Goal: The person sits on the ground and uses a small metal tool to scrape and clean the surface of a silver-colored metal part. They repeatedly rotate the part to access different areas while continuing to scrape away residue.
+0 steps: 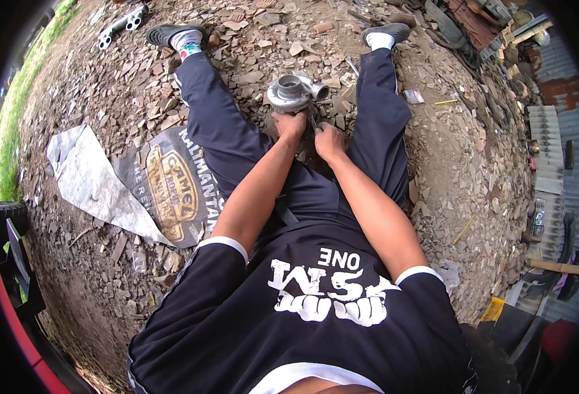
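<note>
Snail-shaped, silver-grey metal turbocharger-like housing (288, 98) at the upper centre of the frame, between dark-trousered legs (220, 98).
The left grip (291, 125) is curled against the housing's lower edge, holding it; the right grip (329, 139) is beside a thin metal piece (313, 121), but I cannot tell whether it pinches that. Bold white lettering marks the black fabric shirt (322, 351). White and gold print covers the dark, creased sheet (164, 187) at left, its pale side partly showing. Angular stone chips (450, 190) roughen the ground.
</note>
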`<move>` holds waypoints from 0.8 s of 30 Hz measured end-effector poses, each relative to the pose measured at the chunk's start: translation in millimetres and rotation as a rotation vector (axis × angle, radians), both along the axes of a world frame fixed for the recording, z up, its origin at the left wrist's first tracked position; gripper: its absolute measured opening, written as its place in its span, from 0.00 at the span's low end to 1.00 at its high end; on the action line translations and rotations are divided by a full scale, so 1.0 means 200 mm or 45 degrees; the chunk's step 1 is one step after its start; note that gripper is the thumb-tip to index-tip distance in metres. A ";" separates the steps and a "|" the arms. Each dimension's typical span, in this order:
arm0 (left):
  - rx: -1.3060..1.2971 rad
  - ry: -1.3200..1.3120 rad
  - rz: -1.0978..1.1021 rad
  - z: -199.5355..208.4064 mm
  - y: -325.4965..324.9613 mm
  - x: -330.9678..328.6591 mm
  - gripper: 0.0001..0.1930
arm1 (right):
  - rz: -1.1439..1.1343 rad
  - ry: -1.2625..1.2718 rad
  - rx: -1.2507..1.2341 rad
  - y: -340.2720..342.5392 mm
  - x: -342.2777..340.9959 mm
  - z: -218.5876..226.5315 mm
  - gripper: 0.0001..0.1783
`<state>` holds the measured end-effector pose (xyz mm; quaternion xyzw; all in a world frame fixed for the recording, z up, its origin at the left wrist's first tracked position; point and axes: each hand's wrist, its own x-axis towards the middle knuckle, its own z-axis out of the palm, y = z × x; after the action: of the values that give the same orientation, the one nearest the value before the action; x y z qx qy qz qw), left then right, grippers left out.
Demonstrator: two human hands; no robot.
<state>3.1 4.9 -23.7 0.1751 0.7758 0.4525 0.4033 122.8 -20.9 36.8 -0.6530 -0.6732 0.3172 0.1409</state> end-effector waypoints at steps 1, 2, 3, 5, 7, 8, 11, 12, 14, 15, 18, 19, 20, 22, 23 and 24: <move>-0.003 0.007 -0.001 -0.01 0.00 0.01 0.55 | -0.038 0.057 -0.034 0.00 0.00 0.00 0.19; -0.009 0.014 -0.003 -0.01 0.00 0.01 0.54 | -0.076 0.113 -0.070 0.01 -0.01 -0.04 0.19; 0.010 0.008 -0.013 -0.01 0.00 0.01 0.54 | -0.114 0.170 -0.106 0.03 -0.01 -0.10 0.18; 0.050 -0.008 -0.040 0.01 0.00 0.02 0.55 | -0.256 0.477 -0.275 0.06 -0.02 -0.22 0.17; 0.022 -0.005 -0.056 0.02 -0.01 0.01 0.55 | -0.271 0.558 -0.302 0.04 -0.05 -0.19 0.17; 0.008 -0.004 -0.067 0.03 -0.01 0.01 0.55 | -0.203 0.402 -0.163 0.05 -0.07 -0.19 0.17; 0.009 0.007 -0.034 0.04 -0.02 0.01 0.54 | -0.086 0.094 -0.054 0.06 -0.05 -0.12 0.16; 0.015 0.044 -0.033 0.04 -0.02 0.00 0.54 | -0.045 -0.003 0.023 0.07 -0.04 -0.09 0.17; 0.029 0.117 -0.035 0.04 -0.02 0.01 0.54 | 0.019 -0.091 0.081 0.08 0.02 -0.01 0.16; 0.023 0.127 -0.028 0.04 -0.02 0.02 0.54 | 0.027 -0.075 0.090 0.10 0.05 -0.01 0.16; 0.010 0.146 -0.008 0.04 -0.01 0.01 0.55 | 0.071 0.014 0.104 0.13 0.10 0.01 0.16; 0.010 0.145 -0.008 0.03 -0.01 0.01 0.55 | 0.141 -0.006 0.121 0.15 0.11 0.03 0.15; 0.014 0.144 -0.016 0.04 0.00 0.01 0.56 | 0.205 -0.027 0.141 0.16 0.14 0.07 0.15; 0.017 0.160 -0.017 0.04 -0.01 0.01 0.57 | 0.332 -0.088 0.282 0.21 0.15 0.04 0.13; 0.018 0.167 -0.014 0.04 -0.01 0.01 0.57 | 0.329 -0.132 0.293 0.22 0.14 0.05 0.13; 0.017 0.156 -0.018 0.04 -0.01 0.01 0.57 | 0.325 -0.177 0.304 0.22 0.13 0.06 0.13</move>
<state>5.5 3.1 -15.3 0.2106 0.7947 0.4433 0.3571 148.4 23.8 48.4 -0.5611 -0.7916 0.2046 0.1292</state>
